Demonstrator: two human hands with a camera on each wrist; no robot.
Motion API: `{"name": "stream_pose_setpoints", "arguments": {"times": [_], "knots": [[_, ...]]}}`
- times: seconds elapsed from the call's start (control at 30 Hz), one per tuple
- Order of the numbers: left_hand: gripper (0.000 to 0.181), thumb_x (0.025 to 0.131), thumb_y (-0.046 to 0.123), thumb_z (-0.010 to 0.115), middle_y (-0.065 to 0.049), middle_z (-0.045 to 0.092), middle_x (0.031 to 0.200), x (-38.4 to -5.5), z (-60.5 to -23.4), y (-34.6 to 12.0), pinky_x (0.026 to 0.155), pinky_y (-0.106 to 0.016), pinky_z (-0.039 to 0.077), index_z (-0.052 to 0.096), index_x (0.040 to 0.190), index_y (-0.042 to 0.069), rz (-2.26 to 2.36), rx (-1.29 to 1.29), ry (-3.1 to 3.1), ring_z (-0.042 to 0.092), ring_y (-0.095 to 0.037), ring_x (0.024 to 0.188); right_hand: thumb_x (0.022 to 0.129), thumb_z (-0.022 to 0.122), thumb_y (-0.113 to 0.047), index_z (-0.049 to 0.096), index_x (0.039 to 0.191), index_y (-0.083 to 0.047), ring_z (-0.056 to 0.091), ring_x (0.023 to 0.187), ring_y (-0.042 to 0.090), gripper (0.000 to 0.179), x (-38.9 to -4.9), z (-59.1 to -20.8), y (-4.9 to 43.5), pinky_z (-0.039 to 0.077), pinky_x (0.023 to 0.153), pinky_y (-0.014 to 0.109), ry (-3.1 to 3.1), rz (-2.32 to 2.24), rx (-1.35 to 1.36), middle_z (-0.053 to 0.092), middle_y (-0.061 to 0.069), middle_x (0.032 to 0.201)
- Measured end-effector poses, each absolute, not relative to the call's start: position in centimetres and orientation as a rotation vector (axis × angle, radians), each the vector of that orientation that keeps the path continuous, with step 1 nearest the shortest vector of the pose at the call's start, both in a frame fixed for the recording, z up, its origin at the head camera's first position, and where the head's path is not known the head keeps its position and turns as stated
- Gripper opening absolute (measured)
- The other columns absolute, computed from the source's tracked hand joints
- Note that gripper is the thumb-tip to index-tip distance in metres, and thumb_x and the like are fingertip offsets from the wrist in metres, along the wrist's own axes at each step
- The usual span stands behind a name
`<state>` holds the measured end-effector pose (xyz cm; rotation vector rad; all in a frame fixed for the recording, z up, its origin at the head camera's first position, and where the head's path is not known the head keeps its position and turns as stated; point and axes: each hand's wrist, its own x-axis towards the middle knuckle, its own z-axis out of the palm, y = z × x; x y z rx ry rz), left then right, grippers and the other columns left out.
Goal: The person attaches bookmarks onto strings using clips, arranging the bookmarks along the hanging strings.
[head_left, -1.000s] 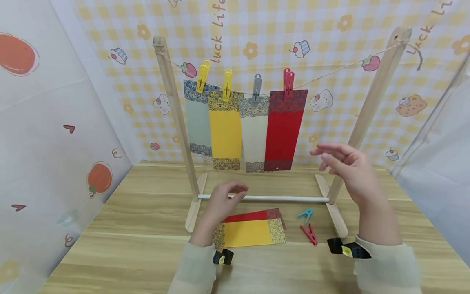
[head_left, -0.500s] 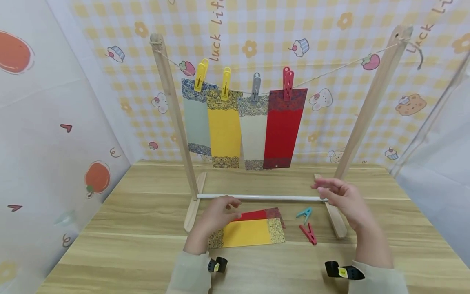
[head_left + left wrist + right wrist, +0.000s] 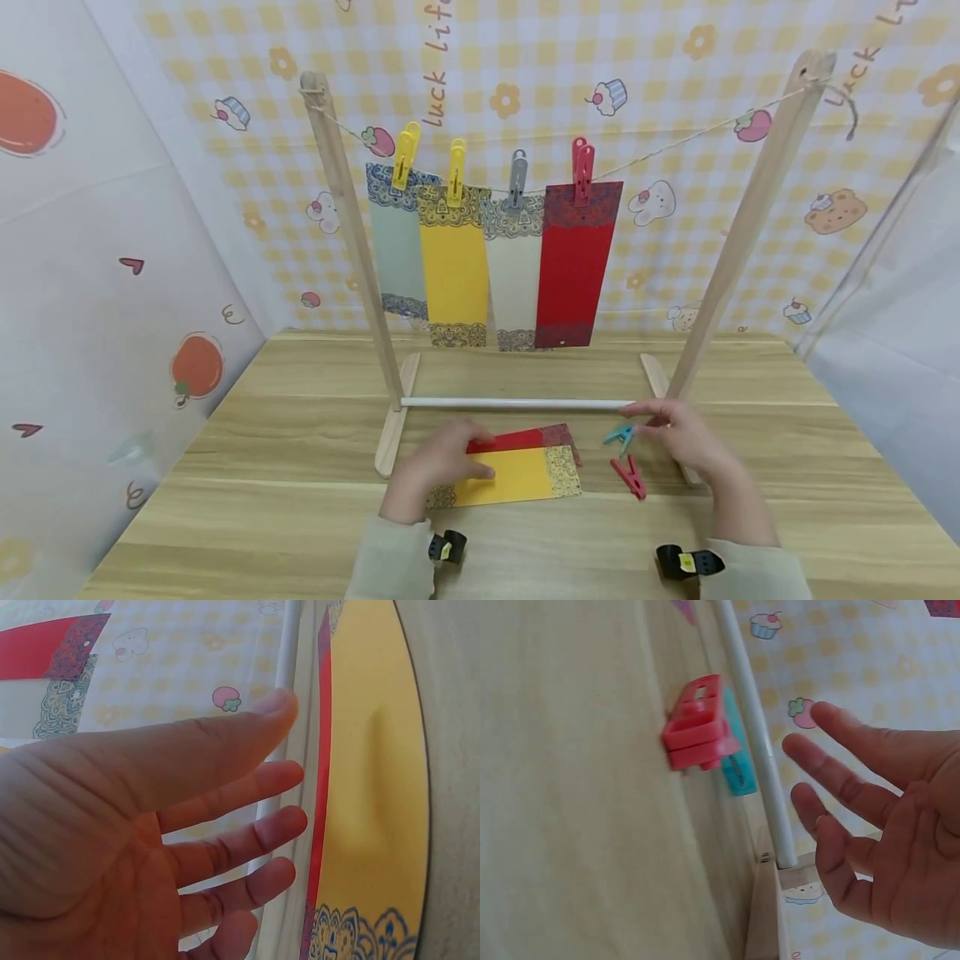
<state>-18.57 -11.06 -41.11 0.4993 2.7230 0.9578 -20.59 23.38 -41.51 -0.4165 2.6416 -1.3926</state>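
Over the left end of a yellow card (image 3: 517, 477) with patterned ends, my left hand (image 3: 441, 458) hovers with thumb and fingers spread, fingertips close above it. A red card (image 3: 517, 439) lies partly under the yellow one. In the left wrist view, nothing sits between the thumb and fingers of that hand (image 3: 150, 795). My right hand (image 3: 688, 437) is beside a teal clothespin (image 3: 619, 435), fingertips near its right side. Seen from the right wrist, the fingers of this hand (image 3: 900, 832) are loosely bent and hold nothing. A red clothespin (image 3: 628, 477) lies just in front of the teal one.
Behind the hands stands a wooden frame (image 3: 723, 250) with a string (image 3: 701, 137) and a white bottom bar (image 3: 517, 403). Grey-green, yellow, cream and red cards (image 3: 577, 267) hang there from yellow, grey and red clothespins (image 3: 583, 175). A patterned cloth (image 3: 660, 50) backs the table.
My right hand has come down from beside the right post to the teal clothespin. The left hand has lowered onto the area of the yellow card. Cards and clothespins stay put.
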Motion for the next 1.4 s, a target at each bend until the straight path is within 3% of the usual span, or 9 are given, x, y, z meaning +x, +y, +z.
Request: {"name": "stream_pose_setpoints", "arguments": {"times": [0.1,0.2,0.3,0.4,0.57,0.63,0.73,0.87,1.4], "knots": [[0.043,0.078,0.014,0.084,-0.015,0.062,0.12,-18.4,-41.0,-11.0,0.099,-0.053,0.046,0.07,0.117,0.003,0.914,0.469,2.729,0.055,-0.034,0.114,0.091,0.063,0.002,0.067,0.118,0.004,0.054,0.085,0.017,0.027,-20.5,-42.0,23.2,0.044,0.067,0.023,2.616,-1.371,-0.447,0.065,0.023,0.113],[0.045,0.075,0.015,0.086,-0.013,0.061,0.119,-18.3,-40.9,-11.0,0.097,-0.052,0.047,0.071,0.117,0.005,0.862,0.462,2.741,0.053,-0.033,0.114,0.087,0.066,0.004,0.07,0.112,0.004,0.058,0.091,0.024,0.025,-20.4,-42.3,23.1,0.048,0.073,0.026,2.62,-1.351,-0.495,0.063,0.027,0.119],[0.048,0.073,0.016,0.087,-0.012,0.059,0.121,-18.2,-40.9,-11.1,0.095,-0.054,0.048,0.071,0.117,0.008,0.803,0.462,2.745,0.05,-0.033,0.116,0.086,0.067,0.003,0.072,0.107,0.003,0.059,0.107,0.043,0.022,-20.3,-42.5,23.2,0.054,0.087,0.043,2.653,-1.299,-0.554,0.057,0.033,0.129],[0.052,0.071,0.017,0.089,-0.011,0.057,0.123,-18.1,-40.9,-11.1,0.095,-0.056,0.048,0.07,0.119,0.011,0.761,0.463,2.738,0.047,-0.033,0.118,0.086,0.068,0.002,0.073,0.106,0.001,0.05,0.121,0.056,0.021,-20.4,-42.5,23.3,0.047,0.096,0.062,2.69,-1.224,-0.59,0.055,0.035,0.131],[0.062,0.067,0.014,0.091,-0.009,0.052,0.125,-18.1,-41.0,-11.0,0.092,-0.056,0.049,0.066,0.124,0.017,0.694,0.461,2.741,0.046,-0.032,0.119,0.084,0.07,0.001,0.073,0.108,0.0,0.046,0.122,0.056,0.024,-20.2,-42.3,23.6,0.038,0.099,0.071,2.661,-1.189,-0.619,0.057,0.032,0.128],[0.065,0.066,0.013,0.091,-0.007,0.052,0.123,-18.1,-41.1,-11.0,0.09,-0.055,0.049,0.065,0.125,0.019,0.66,0.467,2.754,0.045,-0.029,0.117,0.084,0.071,0.001,0.072,0.109,0.0,0.047,0.12,0.052,0.025,-20.1,-42.2,23.7,0.039,0.097,0.069,2.629,-1.194,-0.591,0.058,0.028,0.125],[0.069,0.065,0.009,0.091,-0.004,0.05,0.118,-18.0,-41.3,-10.9,0.089,-0.055,0.047,0.063,0.127,0.022,0.637,0.478,2.768,0.045,-0.027,0.114,0.084,0.072,-0.001,0.072,0.108,-0.001,0.047,0.113,0.041,0.024,-20.0,-42.0,23.9,0.045,0.091,0.053,2.593,-1.177,-0.547,0.057,0.022,0.119],[0.073,0.064,0.005,0.09,-0.003,0.048,0.117,-17.9,-41.5,-10.8,0.09,-0.058,0.043,0.061,0.129,0.023,0.645,0.477,2.766,0.043,-0.026,0.113,0.084,0.072,0.0,0.072,0.106,0.0,0.047,0.103,0.027,0.022,-20.1,-41.9,24.0,0.042,0.082,0.034,2.558,-1.151,-0.564,0.061,0.016,0.11],[0.075,0.066,0.004,0.089,-0.002,0.046,0.122,-17.9,-41.7,-10.9,0.092,-0.06,0.039,0.059,0.131,0.026,0.678,0.469,2.742,0.039,-0.029,0.117,0.076,0.069,0.014,0.061,0.085,0.003,0.046,0.075,0.016,0.016,-19.9,-41.6,24.2,0.039,0.063,0.023,2.483,-1.137,-0.536,0.06,0.006,0.082]]}}
